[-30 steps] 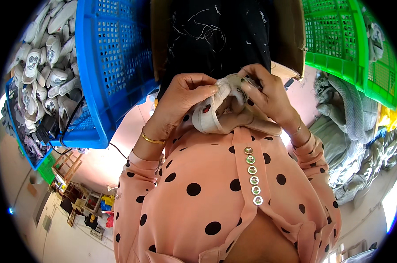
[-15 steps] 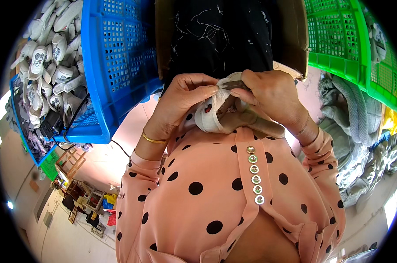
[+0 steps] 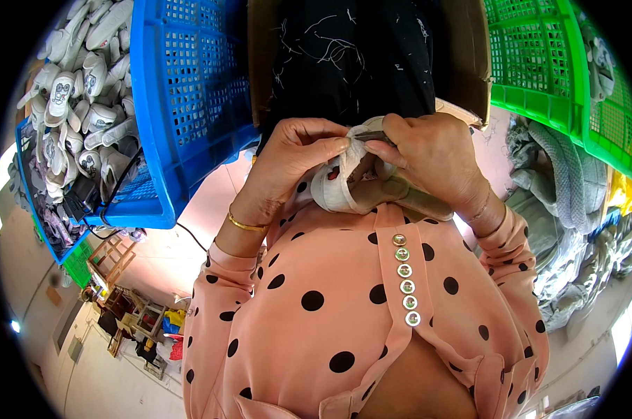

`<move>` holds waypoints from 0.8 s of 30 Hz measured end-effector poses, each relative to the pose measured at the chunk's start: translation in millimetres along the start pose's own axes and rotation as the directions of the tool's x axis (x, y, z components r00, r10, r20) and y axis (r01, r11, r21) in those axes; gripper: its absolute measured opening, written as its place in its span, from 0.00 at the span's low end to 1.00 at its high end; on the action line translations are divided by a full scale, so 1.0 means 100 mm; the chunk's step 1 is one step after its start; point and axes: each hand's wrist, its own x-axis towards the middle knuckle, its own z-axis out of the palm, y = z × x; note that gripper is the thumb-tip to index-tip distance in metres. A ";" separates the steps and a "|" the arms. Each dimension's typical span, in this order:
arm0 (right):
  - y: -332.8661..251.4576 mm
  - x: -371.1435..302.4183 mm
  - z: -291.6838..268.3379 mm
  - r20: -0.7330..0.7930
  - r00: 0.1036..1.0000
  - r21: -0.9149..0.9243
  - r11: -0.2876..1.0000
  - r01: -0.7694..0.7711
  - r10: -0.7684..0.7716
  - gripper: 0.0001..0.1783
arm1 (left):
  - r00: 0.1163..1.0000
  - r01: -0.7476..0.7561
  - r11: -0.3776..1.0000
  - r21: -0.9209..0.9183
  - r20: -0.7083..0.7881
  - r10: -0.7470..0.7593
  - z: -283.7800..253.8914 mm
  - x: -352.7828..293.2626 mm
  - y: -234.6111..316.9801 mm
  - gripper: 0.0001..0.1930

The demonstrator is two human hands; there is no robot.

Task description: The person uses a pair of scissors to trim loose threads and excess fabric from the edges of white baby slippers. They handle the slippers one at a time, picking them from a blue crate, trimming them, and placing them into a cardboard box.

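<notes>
Beige shoe upper (image 3: 344, 183) — long axis sloping down-right — pinched between left hand (image 3: 291, 157) and right hand (image 3: 431, 153) fingers.

Pale beige shoe upper (image 3: 344, 183), soft and curled, red trim inside, held up near the chest at centre, pinched at its top edge between left hand (image 3: 288, 164) and right hand (image 3: 434, 157).

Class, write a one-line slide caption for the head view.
Left hand and right hand pinch a pale shoe upper between blue crate and green crate.
</notes>
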 end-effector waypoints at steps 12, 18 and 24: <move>-0.05 0.11 0.08 -0.103 0.976 0.524 0.844 -0.112 0.194 0.17 | 0.999 0.023 0.999 0.024 0.030 -0.023 -0.01 0.01 0.03 0.11; 0.47 0.31 0.19 -0.110 0.964 -0.004 0.970 -0.242 0.241 0.12 | 0.999 0.020 0.998 0.060 0.029 -0.022 -0.07 0.03 0.02 0.12; 0.07 0.11 0.13 0.038 0.986 0.582 0.799 -0.154 0.162 0.18 | 0.999 0.015 1.000 0.026 0.031 -0.016 -0.12 0.07 -0.05 0.12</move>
